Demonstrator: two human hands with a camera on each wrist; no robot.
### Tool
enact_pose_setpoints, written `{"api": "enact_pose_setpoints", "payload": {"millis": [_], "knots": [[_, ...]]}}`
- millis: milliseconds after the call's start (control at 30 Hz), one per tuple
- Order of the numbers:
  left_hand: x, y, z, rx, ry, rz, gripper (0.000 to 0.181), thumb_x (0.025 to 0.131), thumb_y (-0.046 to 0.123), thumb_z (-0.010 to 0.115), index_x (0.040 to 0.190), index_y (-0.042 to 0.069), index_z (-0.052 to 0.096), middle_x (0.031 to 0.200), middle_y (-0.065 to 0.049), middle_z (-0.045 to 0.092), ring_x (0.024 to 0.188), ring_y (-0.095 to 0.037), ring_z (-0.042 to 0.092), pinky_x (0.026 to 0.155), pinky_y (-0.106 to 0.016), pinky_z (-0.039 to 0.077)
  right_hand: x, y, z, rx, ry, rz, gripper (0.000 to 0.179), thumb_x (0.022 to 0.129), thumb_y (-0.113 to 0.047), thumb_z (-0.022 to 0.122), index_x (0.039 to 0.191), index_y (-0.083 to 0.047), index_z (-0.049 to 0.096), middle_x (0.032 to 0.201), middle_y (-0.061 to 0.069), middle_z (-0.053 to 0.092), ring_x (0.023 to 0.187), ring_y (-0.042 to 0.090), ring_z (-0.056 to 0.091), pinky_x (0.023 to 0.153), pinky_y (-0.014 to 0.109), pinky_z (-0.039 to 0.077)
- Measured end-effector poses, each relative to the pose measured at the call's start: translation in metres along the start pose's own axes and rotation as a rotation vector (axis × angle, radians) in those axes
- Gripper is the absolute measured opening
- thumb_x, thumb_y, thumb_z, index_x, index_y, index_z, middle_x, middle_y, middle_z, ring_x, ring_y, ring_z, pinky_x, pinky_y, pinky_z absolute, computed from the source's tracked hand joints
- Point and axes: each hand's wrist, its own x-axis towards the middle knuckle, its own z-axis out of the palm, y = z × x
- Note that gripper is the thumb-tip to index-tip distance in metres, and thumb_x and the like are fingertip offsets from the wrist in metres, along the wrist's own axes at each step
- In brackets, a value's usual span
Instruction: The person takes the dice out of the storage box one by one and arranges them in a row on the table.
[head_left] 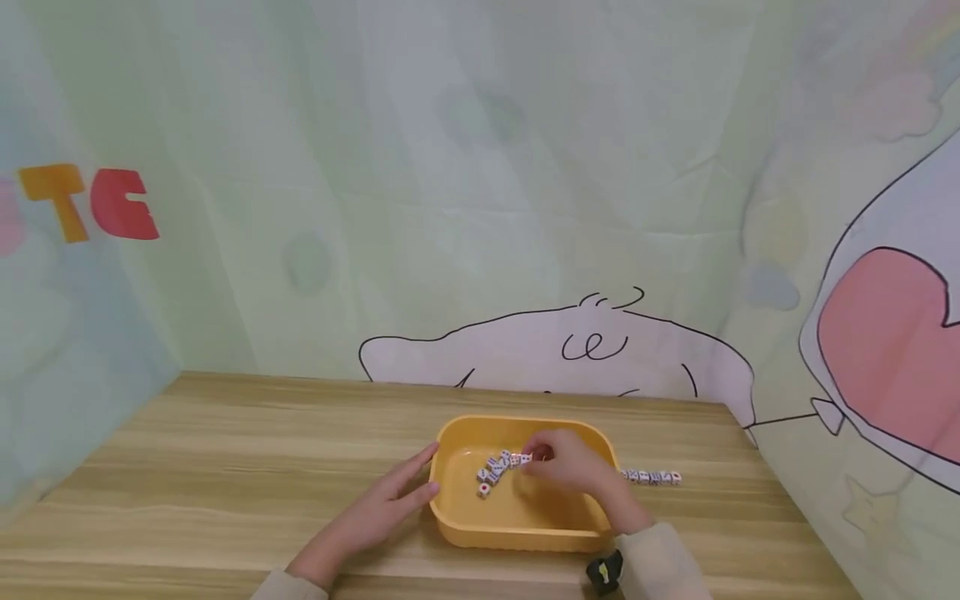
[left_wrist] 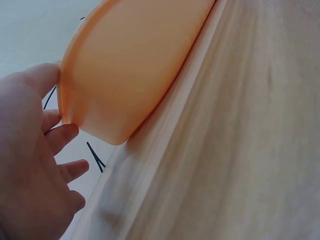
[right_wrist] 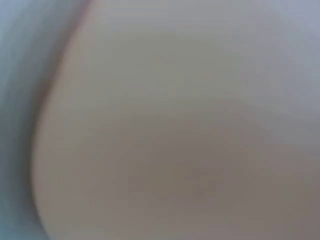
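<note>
- Head view, lower centre: loose dice [head_left: 497,468] lie inside the yellow tray [head_left: 517,539], strung diagonally from lower left to upper right.
- Right hand [head_left: 567,461] is the nearer one, right at the string's upper-right end, fingers bent; can't tell if a die is pinched, and the right wrist picture is pure blur.
- Left hand [head_left: 381,504], left of the dice, fingers loosely spread, touches the tray's left end, gripping nothing.
- Right of the tray, a dice row [head_left: 655,477] runs left-to-right.
</note>
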Motion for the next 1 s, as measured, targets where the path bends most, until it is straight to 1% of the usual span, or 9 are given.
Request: {"api": "enact_pose_setpoints", "payload": {"millis": [33,133,267,367,500,700,900,1000], "knots": [[0.0,0.0,0.0,-0.003,-0.001,0.002,0.062,0.098,0.037,0.054,0.152,0.017,0.031,0.156,-0.014,0.028,0.143,-0.04,0.023,0.114,-0.062,0.017,-0.003,0.0,-0.005,-0.006,0.012,-0.006,0.01,0.084,-0.015,0.072,0.088,-0.007,0.068,0.073,-0.004,0.055,0.068,0.011,0.048,0.057,0.021,0.042],[0.0,0.0,0.001,-0.006,-0.001,0.005,0.062,0.098,0.036,0.054,0.152,0.017,0.03,0.156,-0.014,0.028,0.143,-0.04,0.023,0.114,-0.062,0.017,-0.013,0.002,-0.023,-0.019,0.041,0.008,0.01,0.087,-0.018,0.071,0.09,-0.009,0.069,0.074,-0.003,0.055,0.07,0.013,0.048,0.058,0.022,0.042],[0.0,-0.001,0.001,-0.005,0.001,-0.007,0.062,0.098,0.036,0.054,0.152,0.017,0.03,0.156,-0.014,0.027,0.143,-0.04,0.023,0.114,-0.062,0.016,-0.027,0.01,-0.048,0.006,0.065,0.071,0.015,0.089,-0.022,0.069,0.096,-0.009,0.068,0.081,-0.001,0.058,0.078,0.015,0.051,0.065,0.024,0.047],[-0.001,-0.002,0.001,-0.008,0.0,-0.022,0.063,0.098,0.037,0.054,0.152,0.018,0.029,0.156,-0.013,0.027,0.143,-0.039,0.023,0.114,-0.062,0.016,-0.037,0.022,-0.066,0.029,0.082,0.102,0.022,0.09,-0.023,0.068,0.102,-0.005,0.066,0.087,0.002,0.061,0.082,0.016,0.053,0.07,0.027,0.05],[-0.001,-0.002,0.001,-0.008,-0.002,-0.032,0.064,0.098,0.039,0.054,0.153,0.018,0.028,0.157,-0.012,0.026,0.143,-0.039,0.022,0.114,-0.063,0.016,-0.051,0.043,-0.084,0.033,0.109,0.111,0.025,0.09,-0.021,0.068,0.104,-0.001,0.065,0.088,0.004,0.062,0.083,0.016,0.055,0.07,0.026,0.051],[-0.002,-0.002,0.002,-0.013,-0.008,-0.037,0.063,0.098,0.04,0.053,0.153,0.021,0.028,0.157,-0.011,0.026,0.144,-0.039,0.022,0.114,-0.063,0.015,-0.073,0.073,-0.101,-0.016,0.121,0.139,0.022,0.09,-0.018,0.068,0.101,0.001,0.065,0.086,0.004,0.062,0.079,0.014,0.053,0.065,0.023,0.05],[-0.002,-0.003,0.001,-0.013,-0.01,-0.027,0.063,0.098,0.04,0.053,0.153,0.02,0.029,0.157,-0.011,0.026,0.144,-0.039,0.022,0.114,-0.063,0.015,-0.089,0.098,-0.108,-0.061,0.131,0.229,0.023,0.089,-0.013,0.068,0.102,0.006,0.065,0.088,0.005,0.064,0.08,0.013,0.055,0.066,0.023,0.051],[-0.002,-0.002,0.001,-0.011,-0.006,-0.03,0.063,0.098,0.04,0.053,0.153,0.02,0.029,0.157,-0.01,0.027,0.143,-0.039,0.023,0.114,-0.063,0.016,-0.094,0.111,-0.11,-0.078,0.151,0.216,0.021,0.087,-0.01,0.069,0.099,0.007,0.065,0.086,0.005,0.066,0.077,0.008,0.055,0.065,0.022,0.051]]}}
